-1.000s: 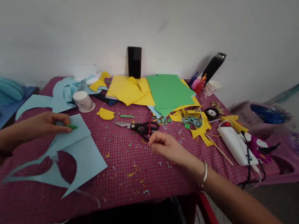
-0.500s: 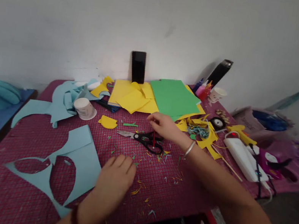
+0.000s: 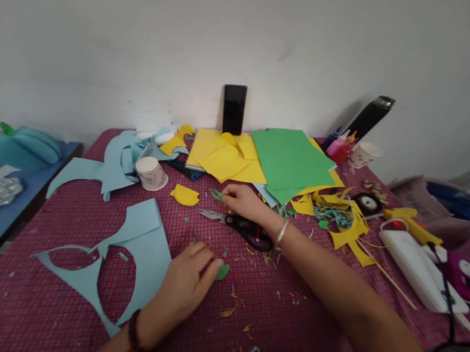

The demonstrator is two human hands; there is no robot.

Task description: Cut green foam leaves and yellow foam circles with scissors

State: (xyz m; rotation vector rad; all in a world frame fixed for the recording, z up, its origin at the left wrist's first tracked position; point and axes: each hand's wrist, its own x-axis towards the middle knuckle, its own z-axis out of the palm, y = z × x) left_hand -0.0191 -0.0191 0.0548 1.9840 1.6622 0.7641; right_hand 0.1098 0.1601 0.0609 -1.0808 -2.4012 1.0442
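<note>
My right hand (image 3: pixel 245 202) reaches over the black-handled scissors (image 3: pixel 241 224) and pinches a small green paper strip (image 3: pixel 215 194) lying on the red checked tablecloth (image 3: pixel 281 324). My left hand (image 3: pixel 189 280) rests near the table's middle, fingers curled on a small green paper piece (image 3: pixel 222 271). A light blue sheet with leaf-shaped cut-outs (image 3: pixel 119 265) lies just left of that hand. A yellow paper cut-out (image 3: pixel 185 195) sits beyond, close to the strip.
Yellow sheets (image 3: pixel 220 158) and green sheets (image 3: pixel 292 159) are stacked at the back by a black phone (image 3: pixel 233 109) leaning on the wall. A paper cup (image 3: pixel 151 173), blue scraps (image 3: pixel 120 156), a glue gun (image 3: pixel 409 222), a white box (image 3: pixel 421 269) and a dark bottle (image 3: pixel 370 118) stand around.
My left hand left the blue sheet and moved right to the table's middle with the green piece. My right hand reached forward over the scissors to the green strip.
</note>
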